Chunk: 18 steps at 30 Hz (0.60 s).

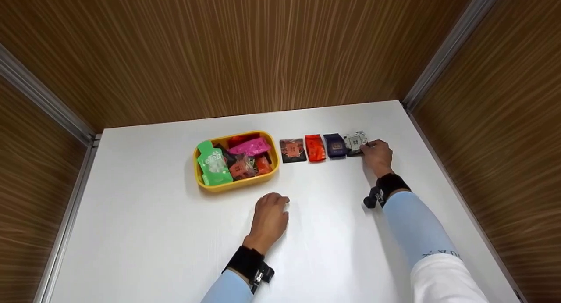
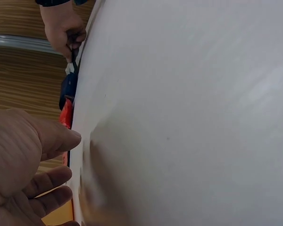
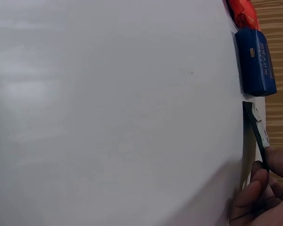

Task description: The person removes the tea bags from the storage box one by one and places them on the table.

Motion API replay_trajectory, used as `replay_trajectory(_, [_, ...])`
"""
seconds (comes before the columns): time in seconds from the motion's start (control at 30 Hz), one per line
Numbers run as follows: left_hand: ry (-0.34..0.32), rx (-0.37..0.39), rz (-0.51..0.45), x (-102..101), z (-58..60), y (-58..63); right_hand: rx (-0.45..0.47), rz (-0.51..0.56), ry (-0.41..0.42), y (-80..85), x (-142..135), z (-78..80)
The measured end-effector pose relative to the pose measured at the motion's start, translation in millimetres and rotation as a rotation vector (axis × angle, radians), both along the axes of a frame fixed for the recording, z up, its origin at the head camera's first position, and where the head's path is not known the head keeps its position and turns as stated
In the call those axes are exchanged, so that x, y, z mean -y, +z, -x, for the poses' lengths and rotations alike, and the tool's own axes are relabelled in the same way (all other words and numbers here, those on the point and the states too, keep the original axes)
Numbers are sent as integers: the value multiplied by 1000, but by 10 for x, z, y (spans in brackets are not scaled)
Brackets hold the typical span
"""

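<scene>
Head view showed the right hand (image 1: 378, 156) pinching a thin, squarish black-and-white packet (image 1: 355, 141) by its right edge in bent fingers; it sloped up rightward beside a glossy navy pouch (image 1: 335, 145), long axis unclear. The left hand (image 1: 268, 216), fingers loosely parted, held nothing above the smooth white tabletop (image 1: 149, 233).

Black-and-white patterned packet (image 1: 356, 141), yellow tray (image 1: 239, 184)

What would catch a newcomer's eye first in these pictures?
Probably the yellow tray of colourful packets toward the back of the white table, with a bright green packet at its left end. To its right runs a row of four packets, including a vivid red one. At the row's right end, the right hand pinches a black-and-white packet.
</scene>
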State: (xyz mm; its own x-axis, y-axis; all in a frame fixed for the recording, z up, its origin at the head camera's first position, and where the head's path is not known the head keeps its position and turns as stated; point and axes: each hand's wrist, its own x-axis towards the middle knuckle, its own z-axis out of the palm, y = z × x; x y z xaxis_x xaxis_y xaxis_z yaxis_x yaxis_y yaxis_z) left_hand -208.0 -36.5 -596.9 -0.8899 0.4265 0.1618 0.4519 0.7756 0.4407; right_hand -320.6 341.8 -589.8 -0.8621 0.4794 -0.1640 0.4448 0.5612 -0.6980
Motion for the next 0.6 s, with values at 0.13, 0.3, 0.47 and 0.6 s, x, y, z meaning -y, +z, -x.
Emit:
replay_trajectory(0.13, [5, 8, -6, -2, -2, 12, 36, -80, 25, -26, 5, 4])
replay_trajectory(0.3, [15, 14, -19, 3, -12, 22, 66, -134, 27, -70, 3, 14])
replay_trajectory(0.47, [19, -14, -48, 17, -21, 10, 39, -175, 35, -111, 23, 29])
replay_trajectory(0.6, [15, -42, -59, 34, -23, 0, 5, -162, 22, -121, 39, 19])
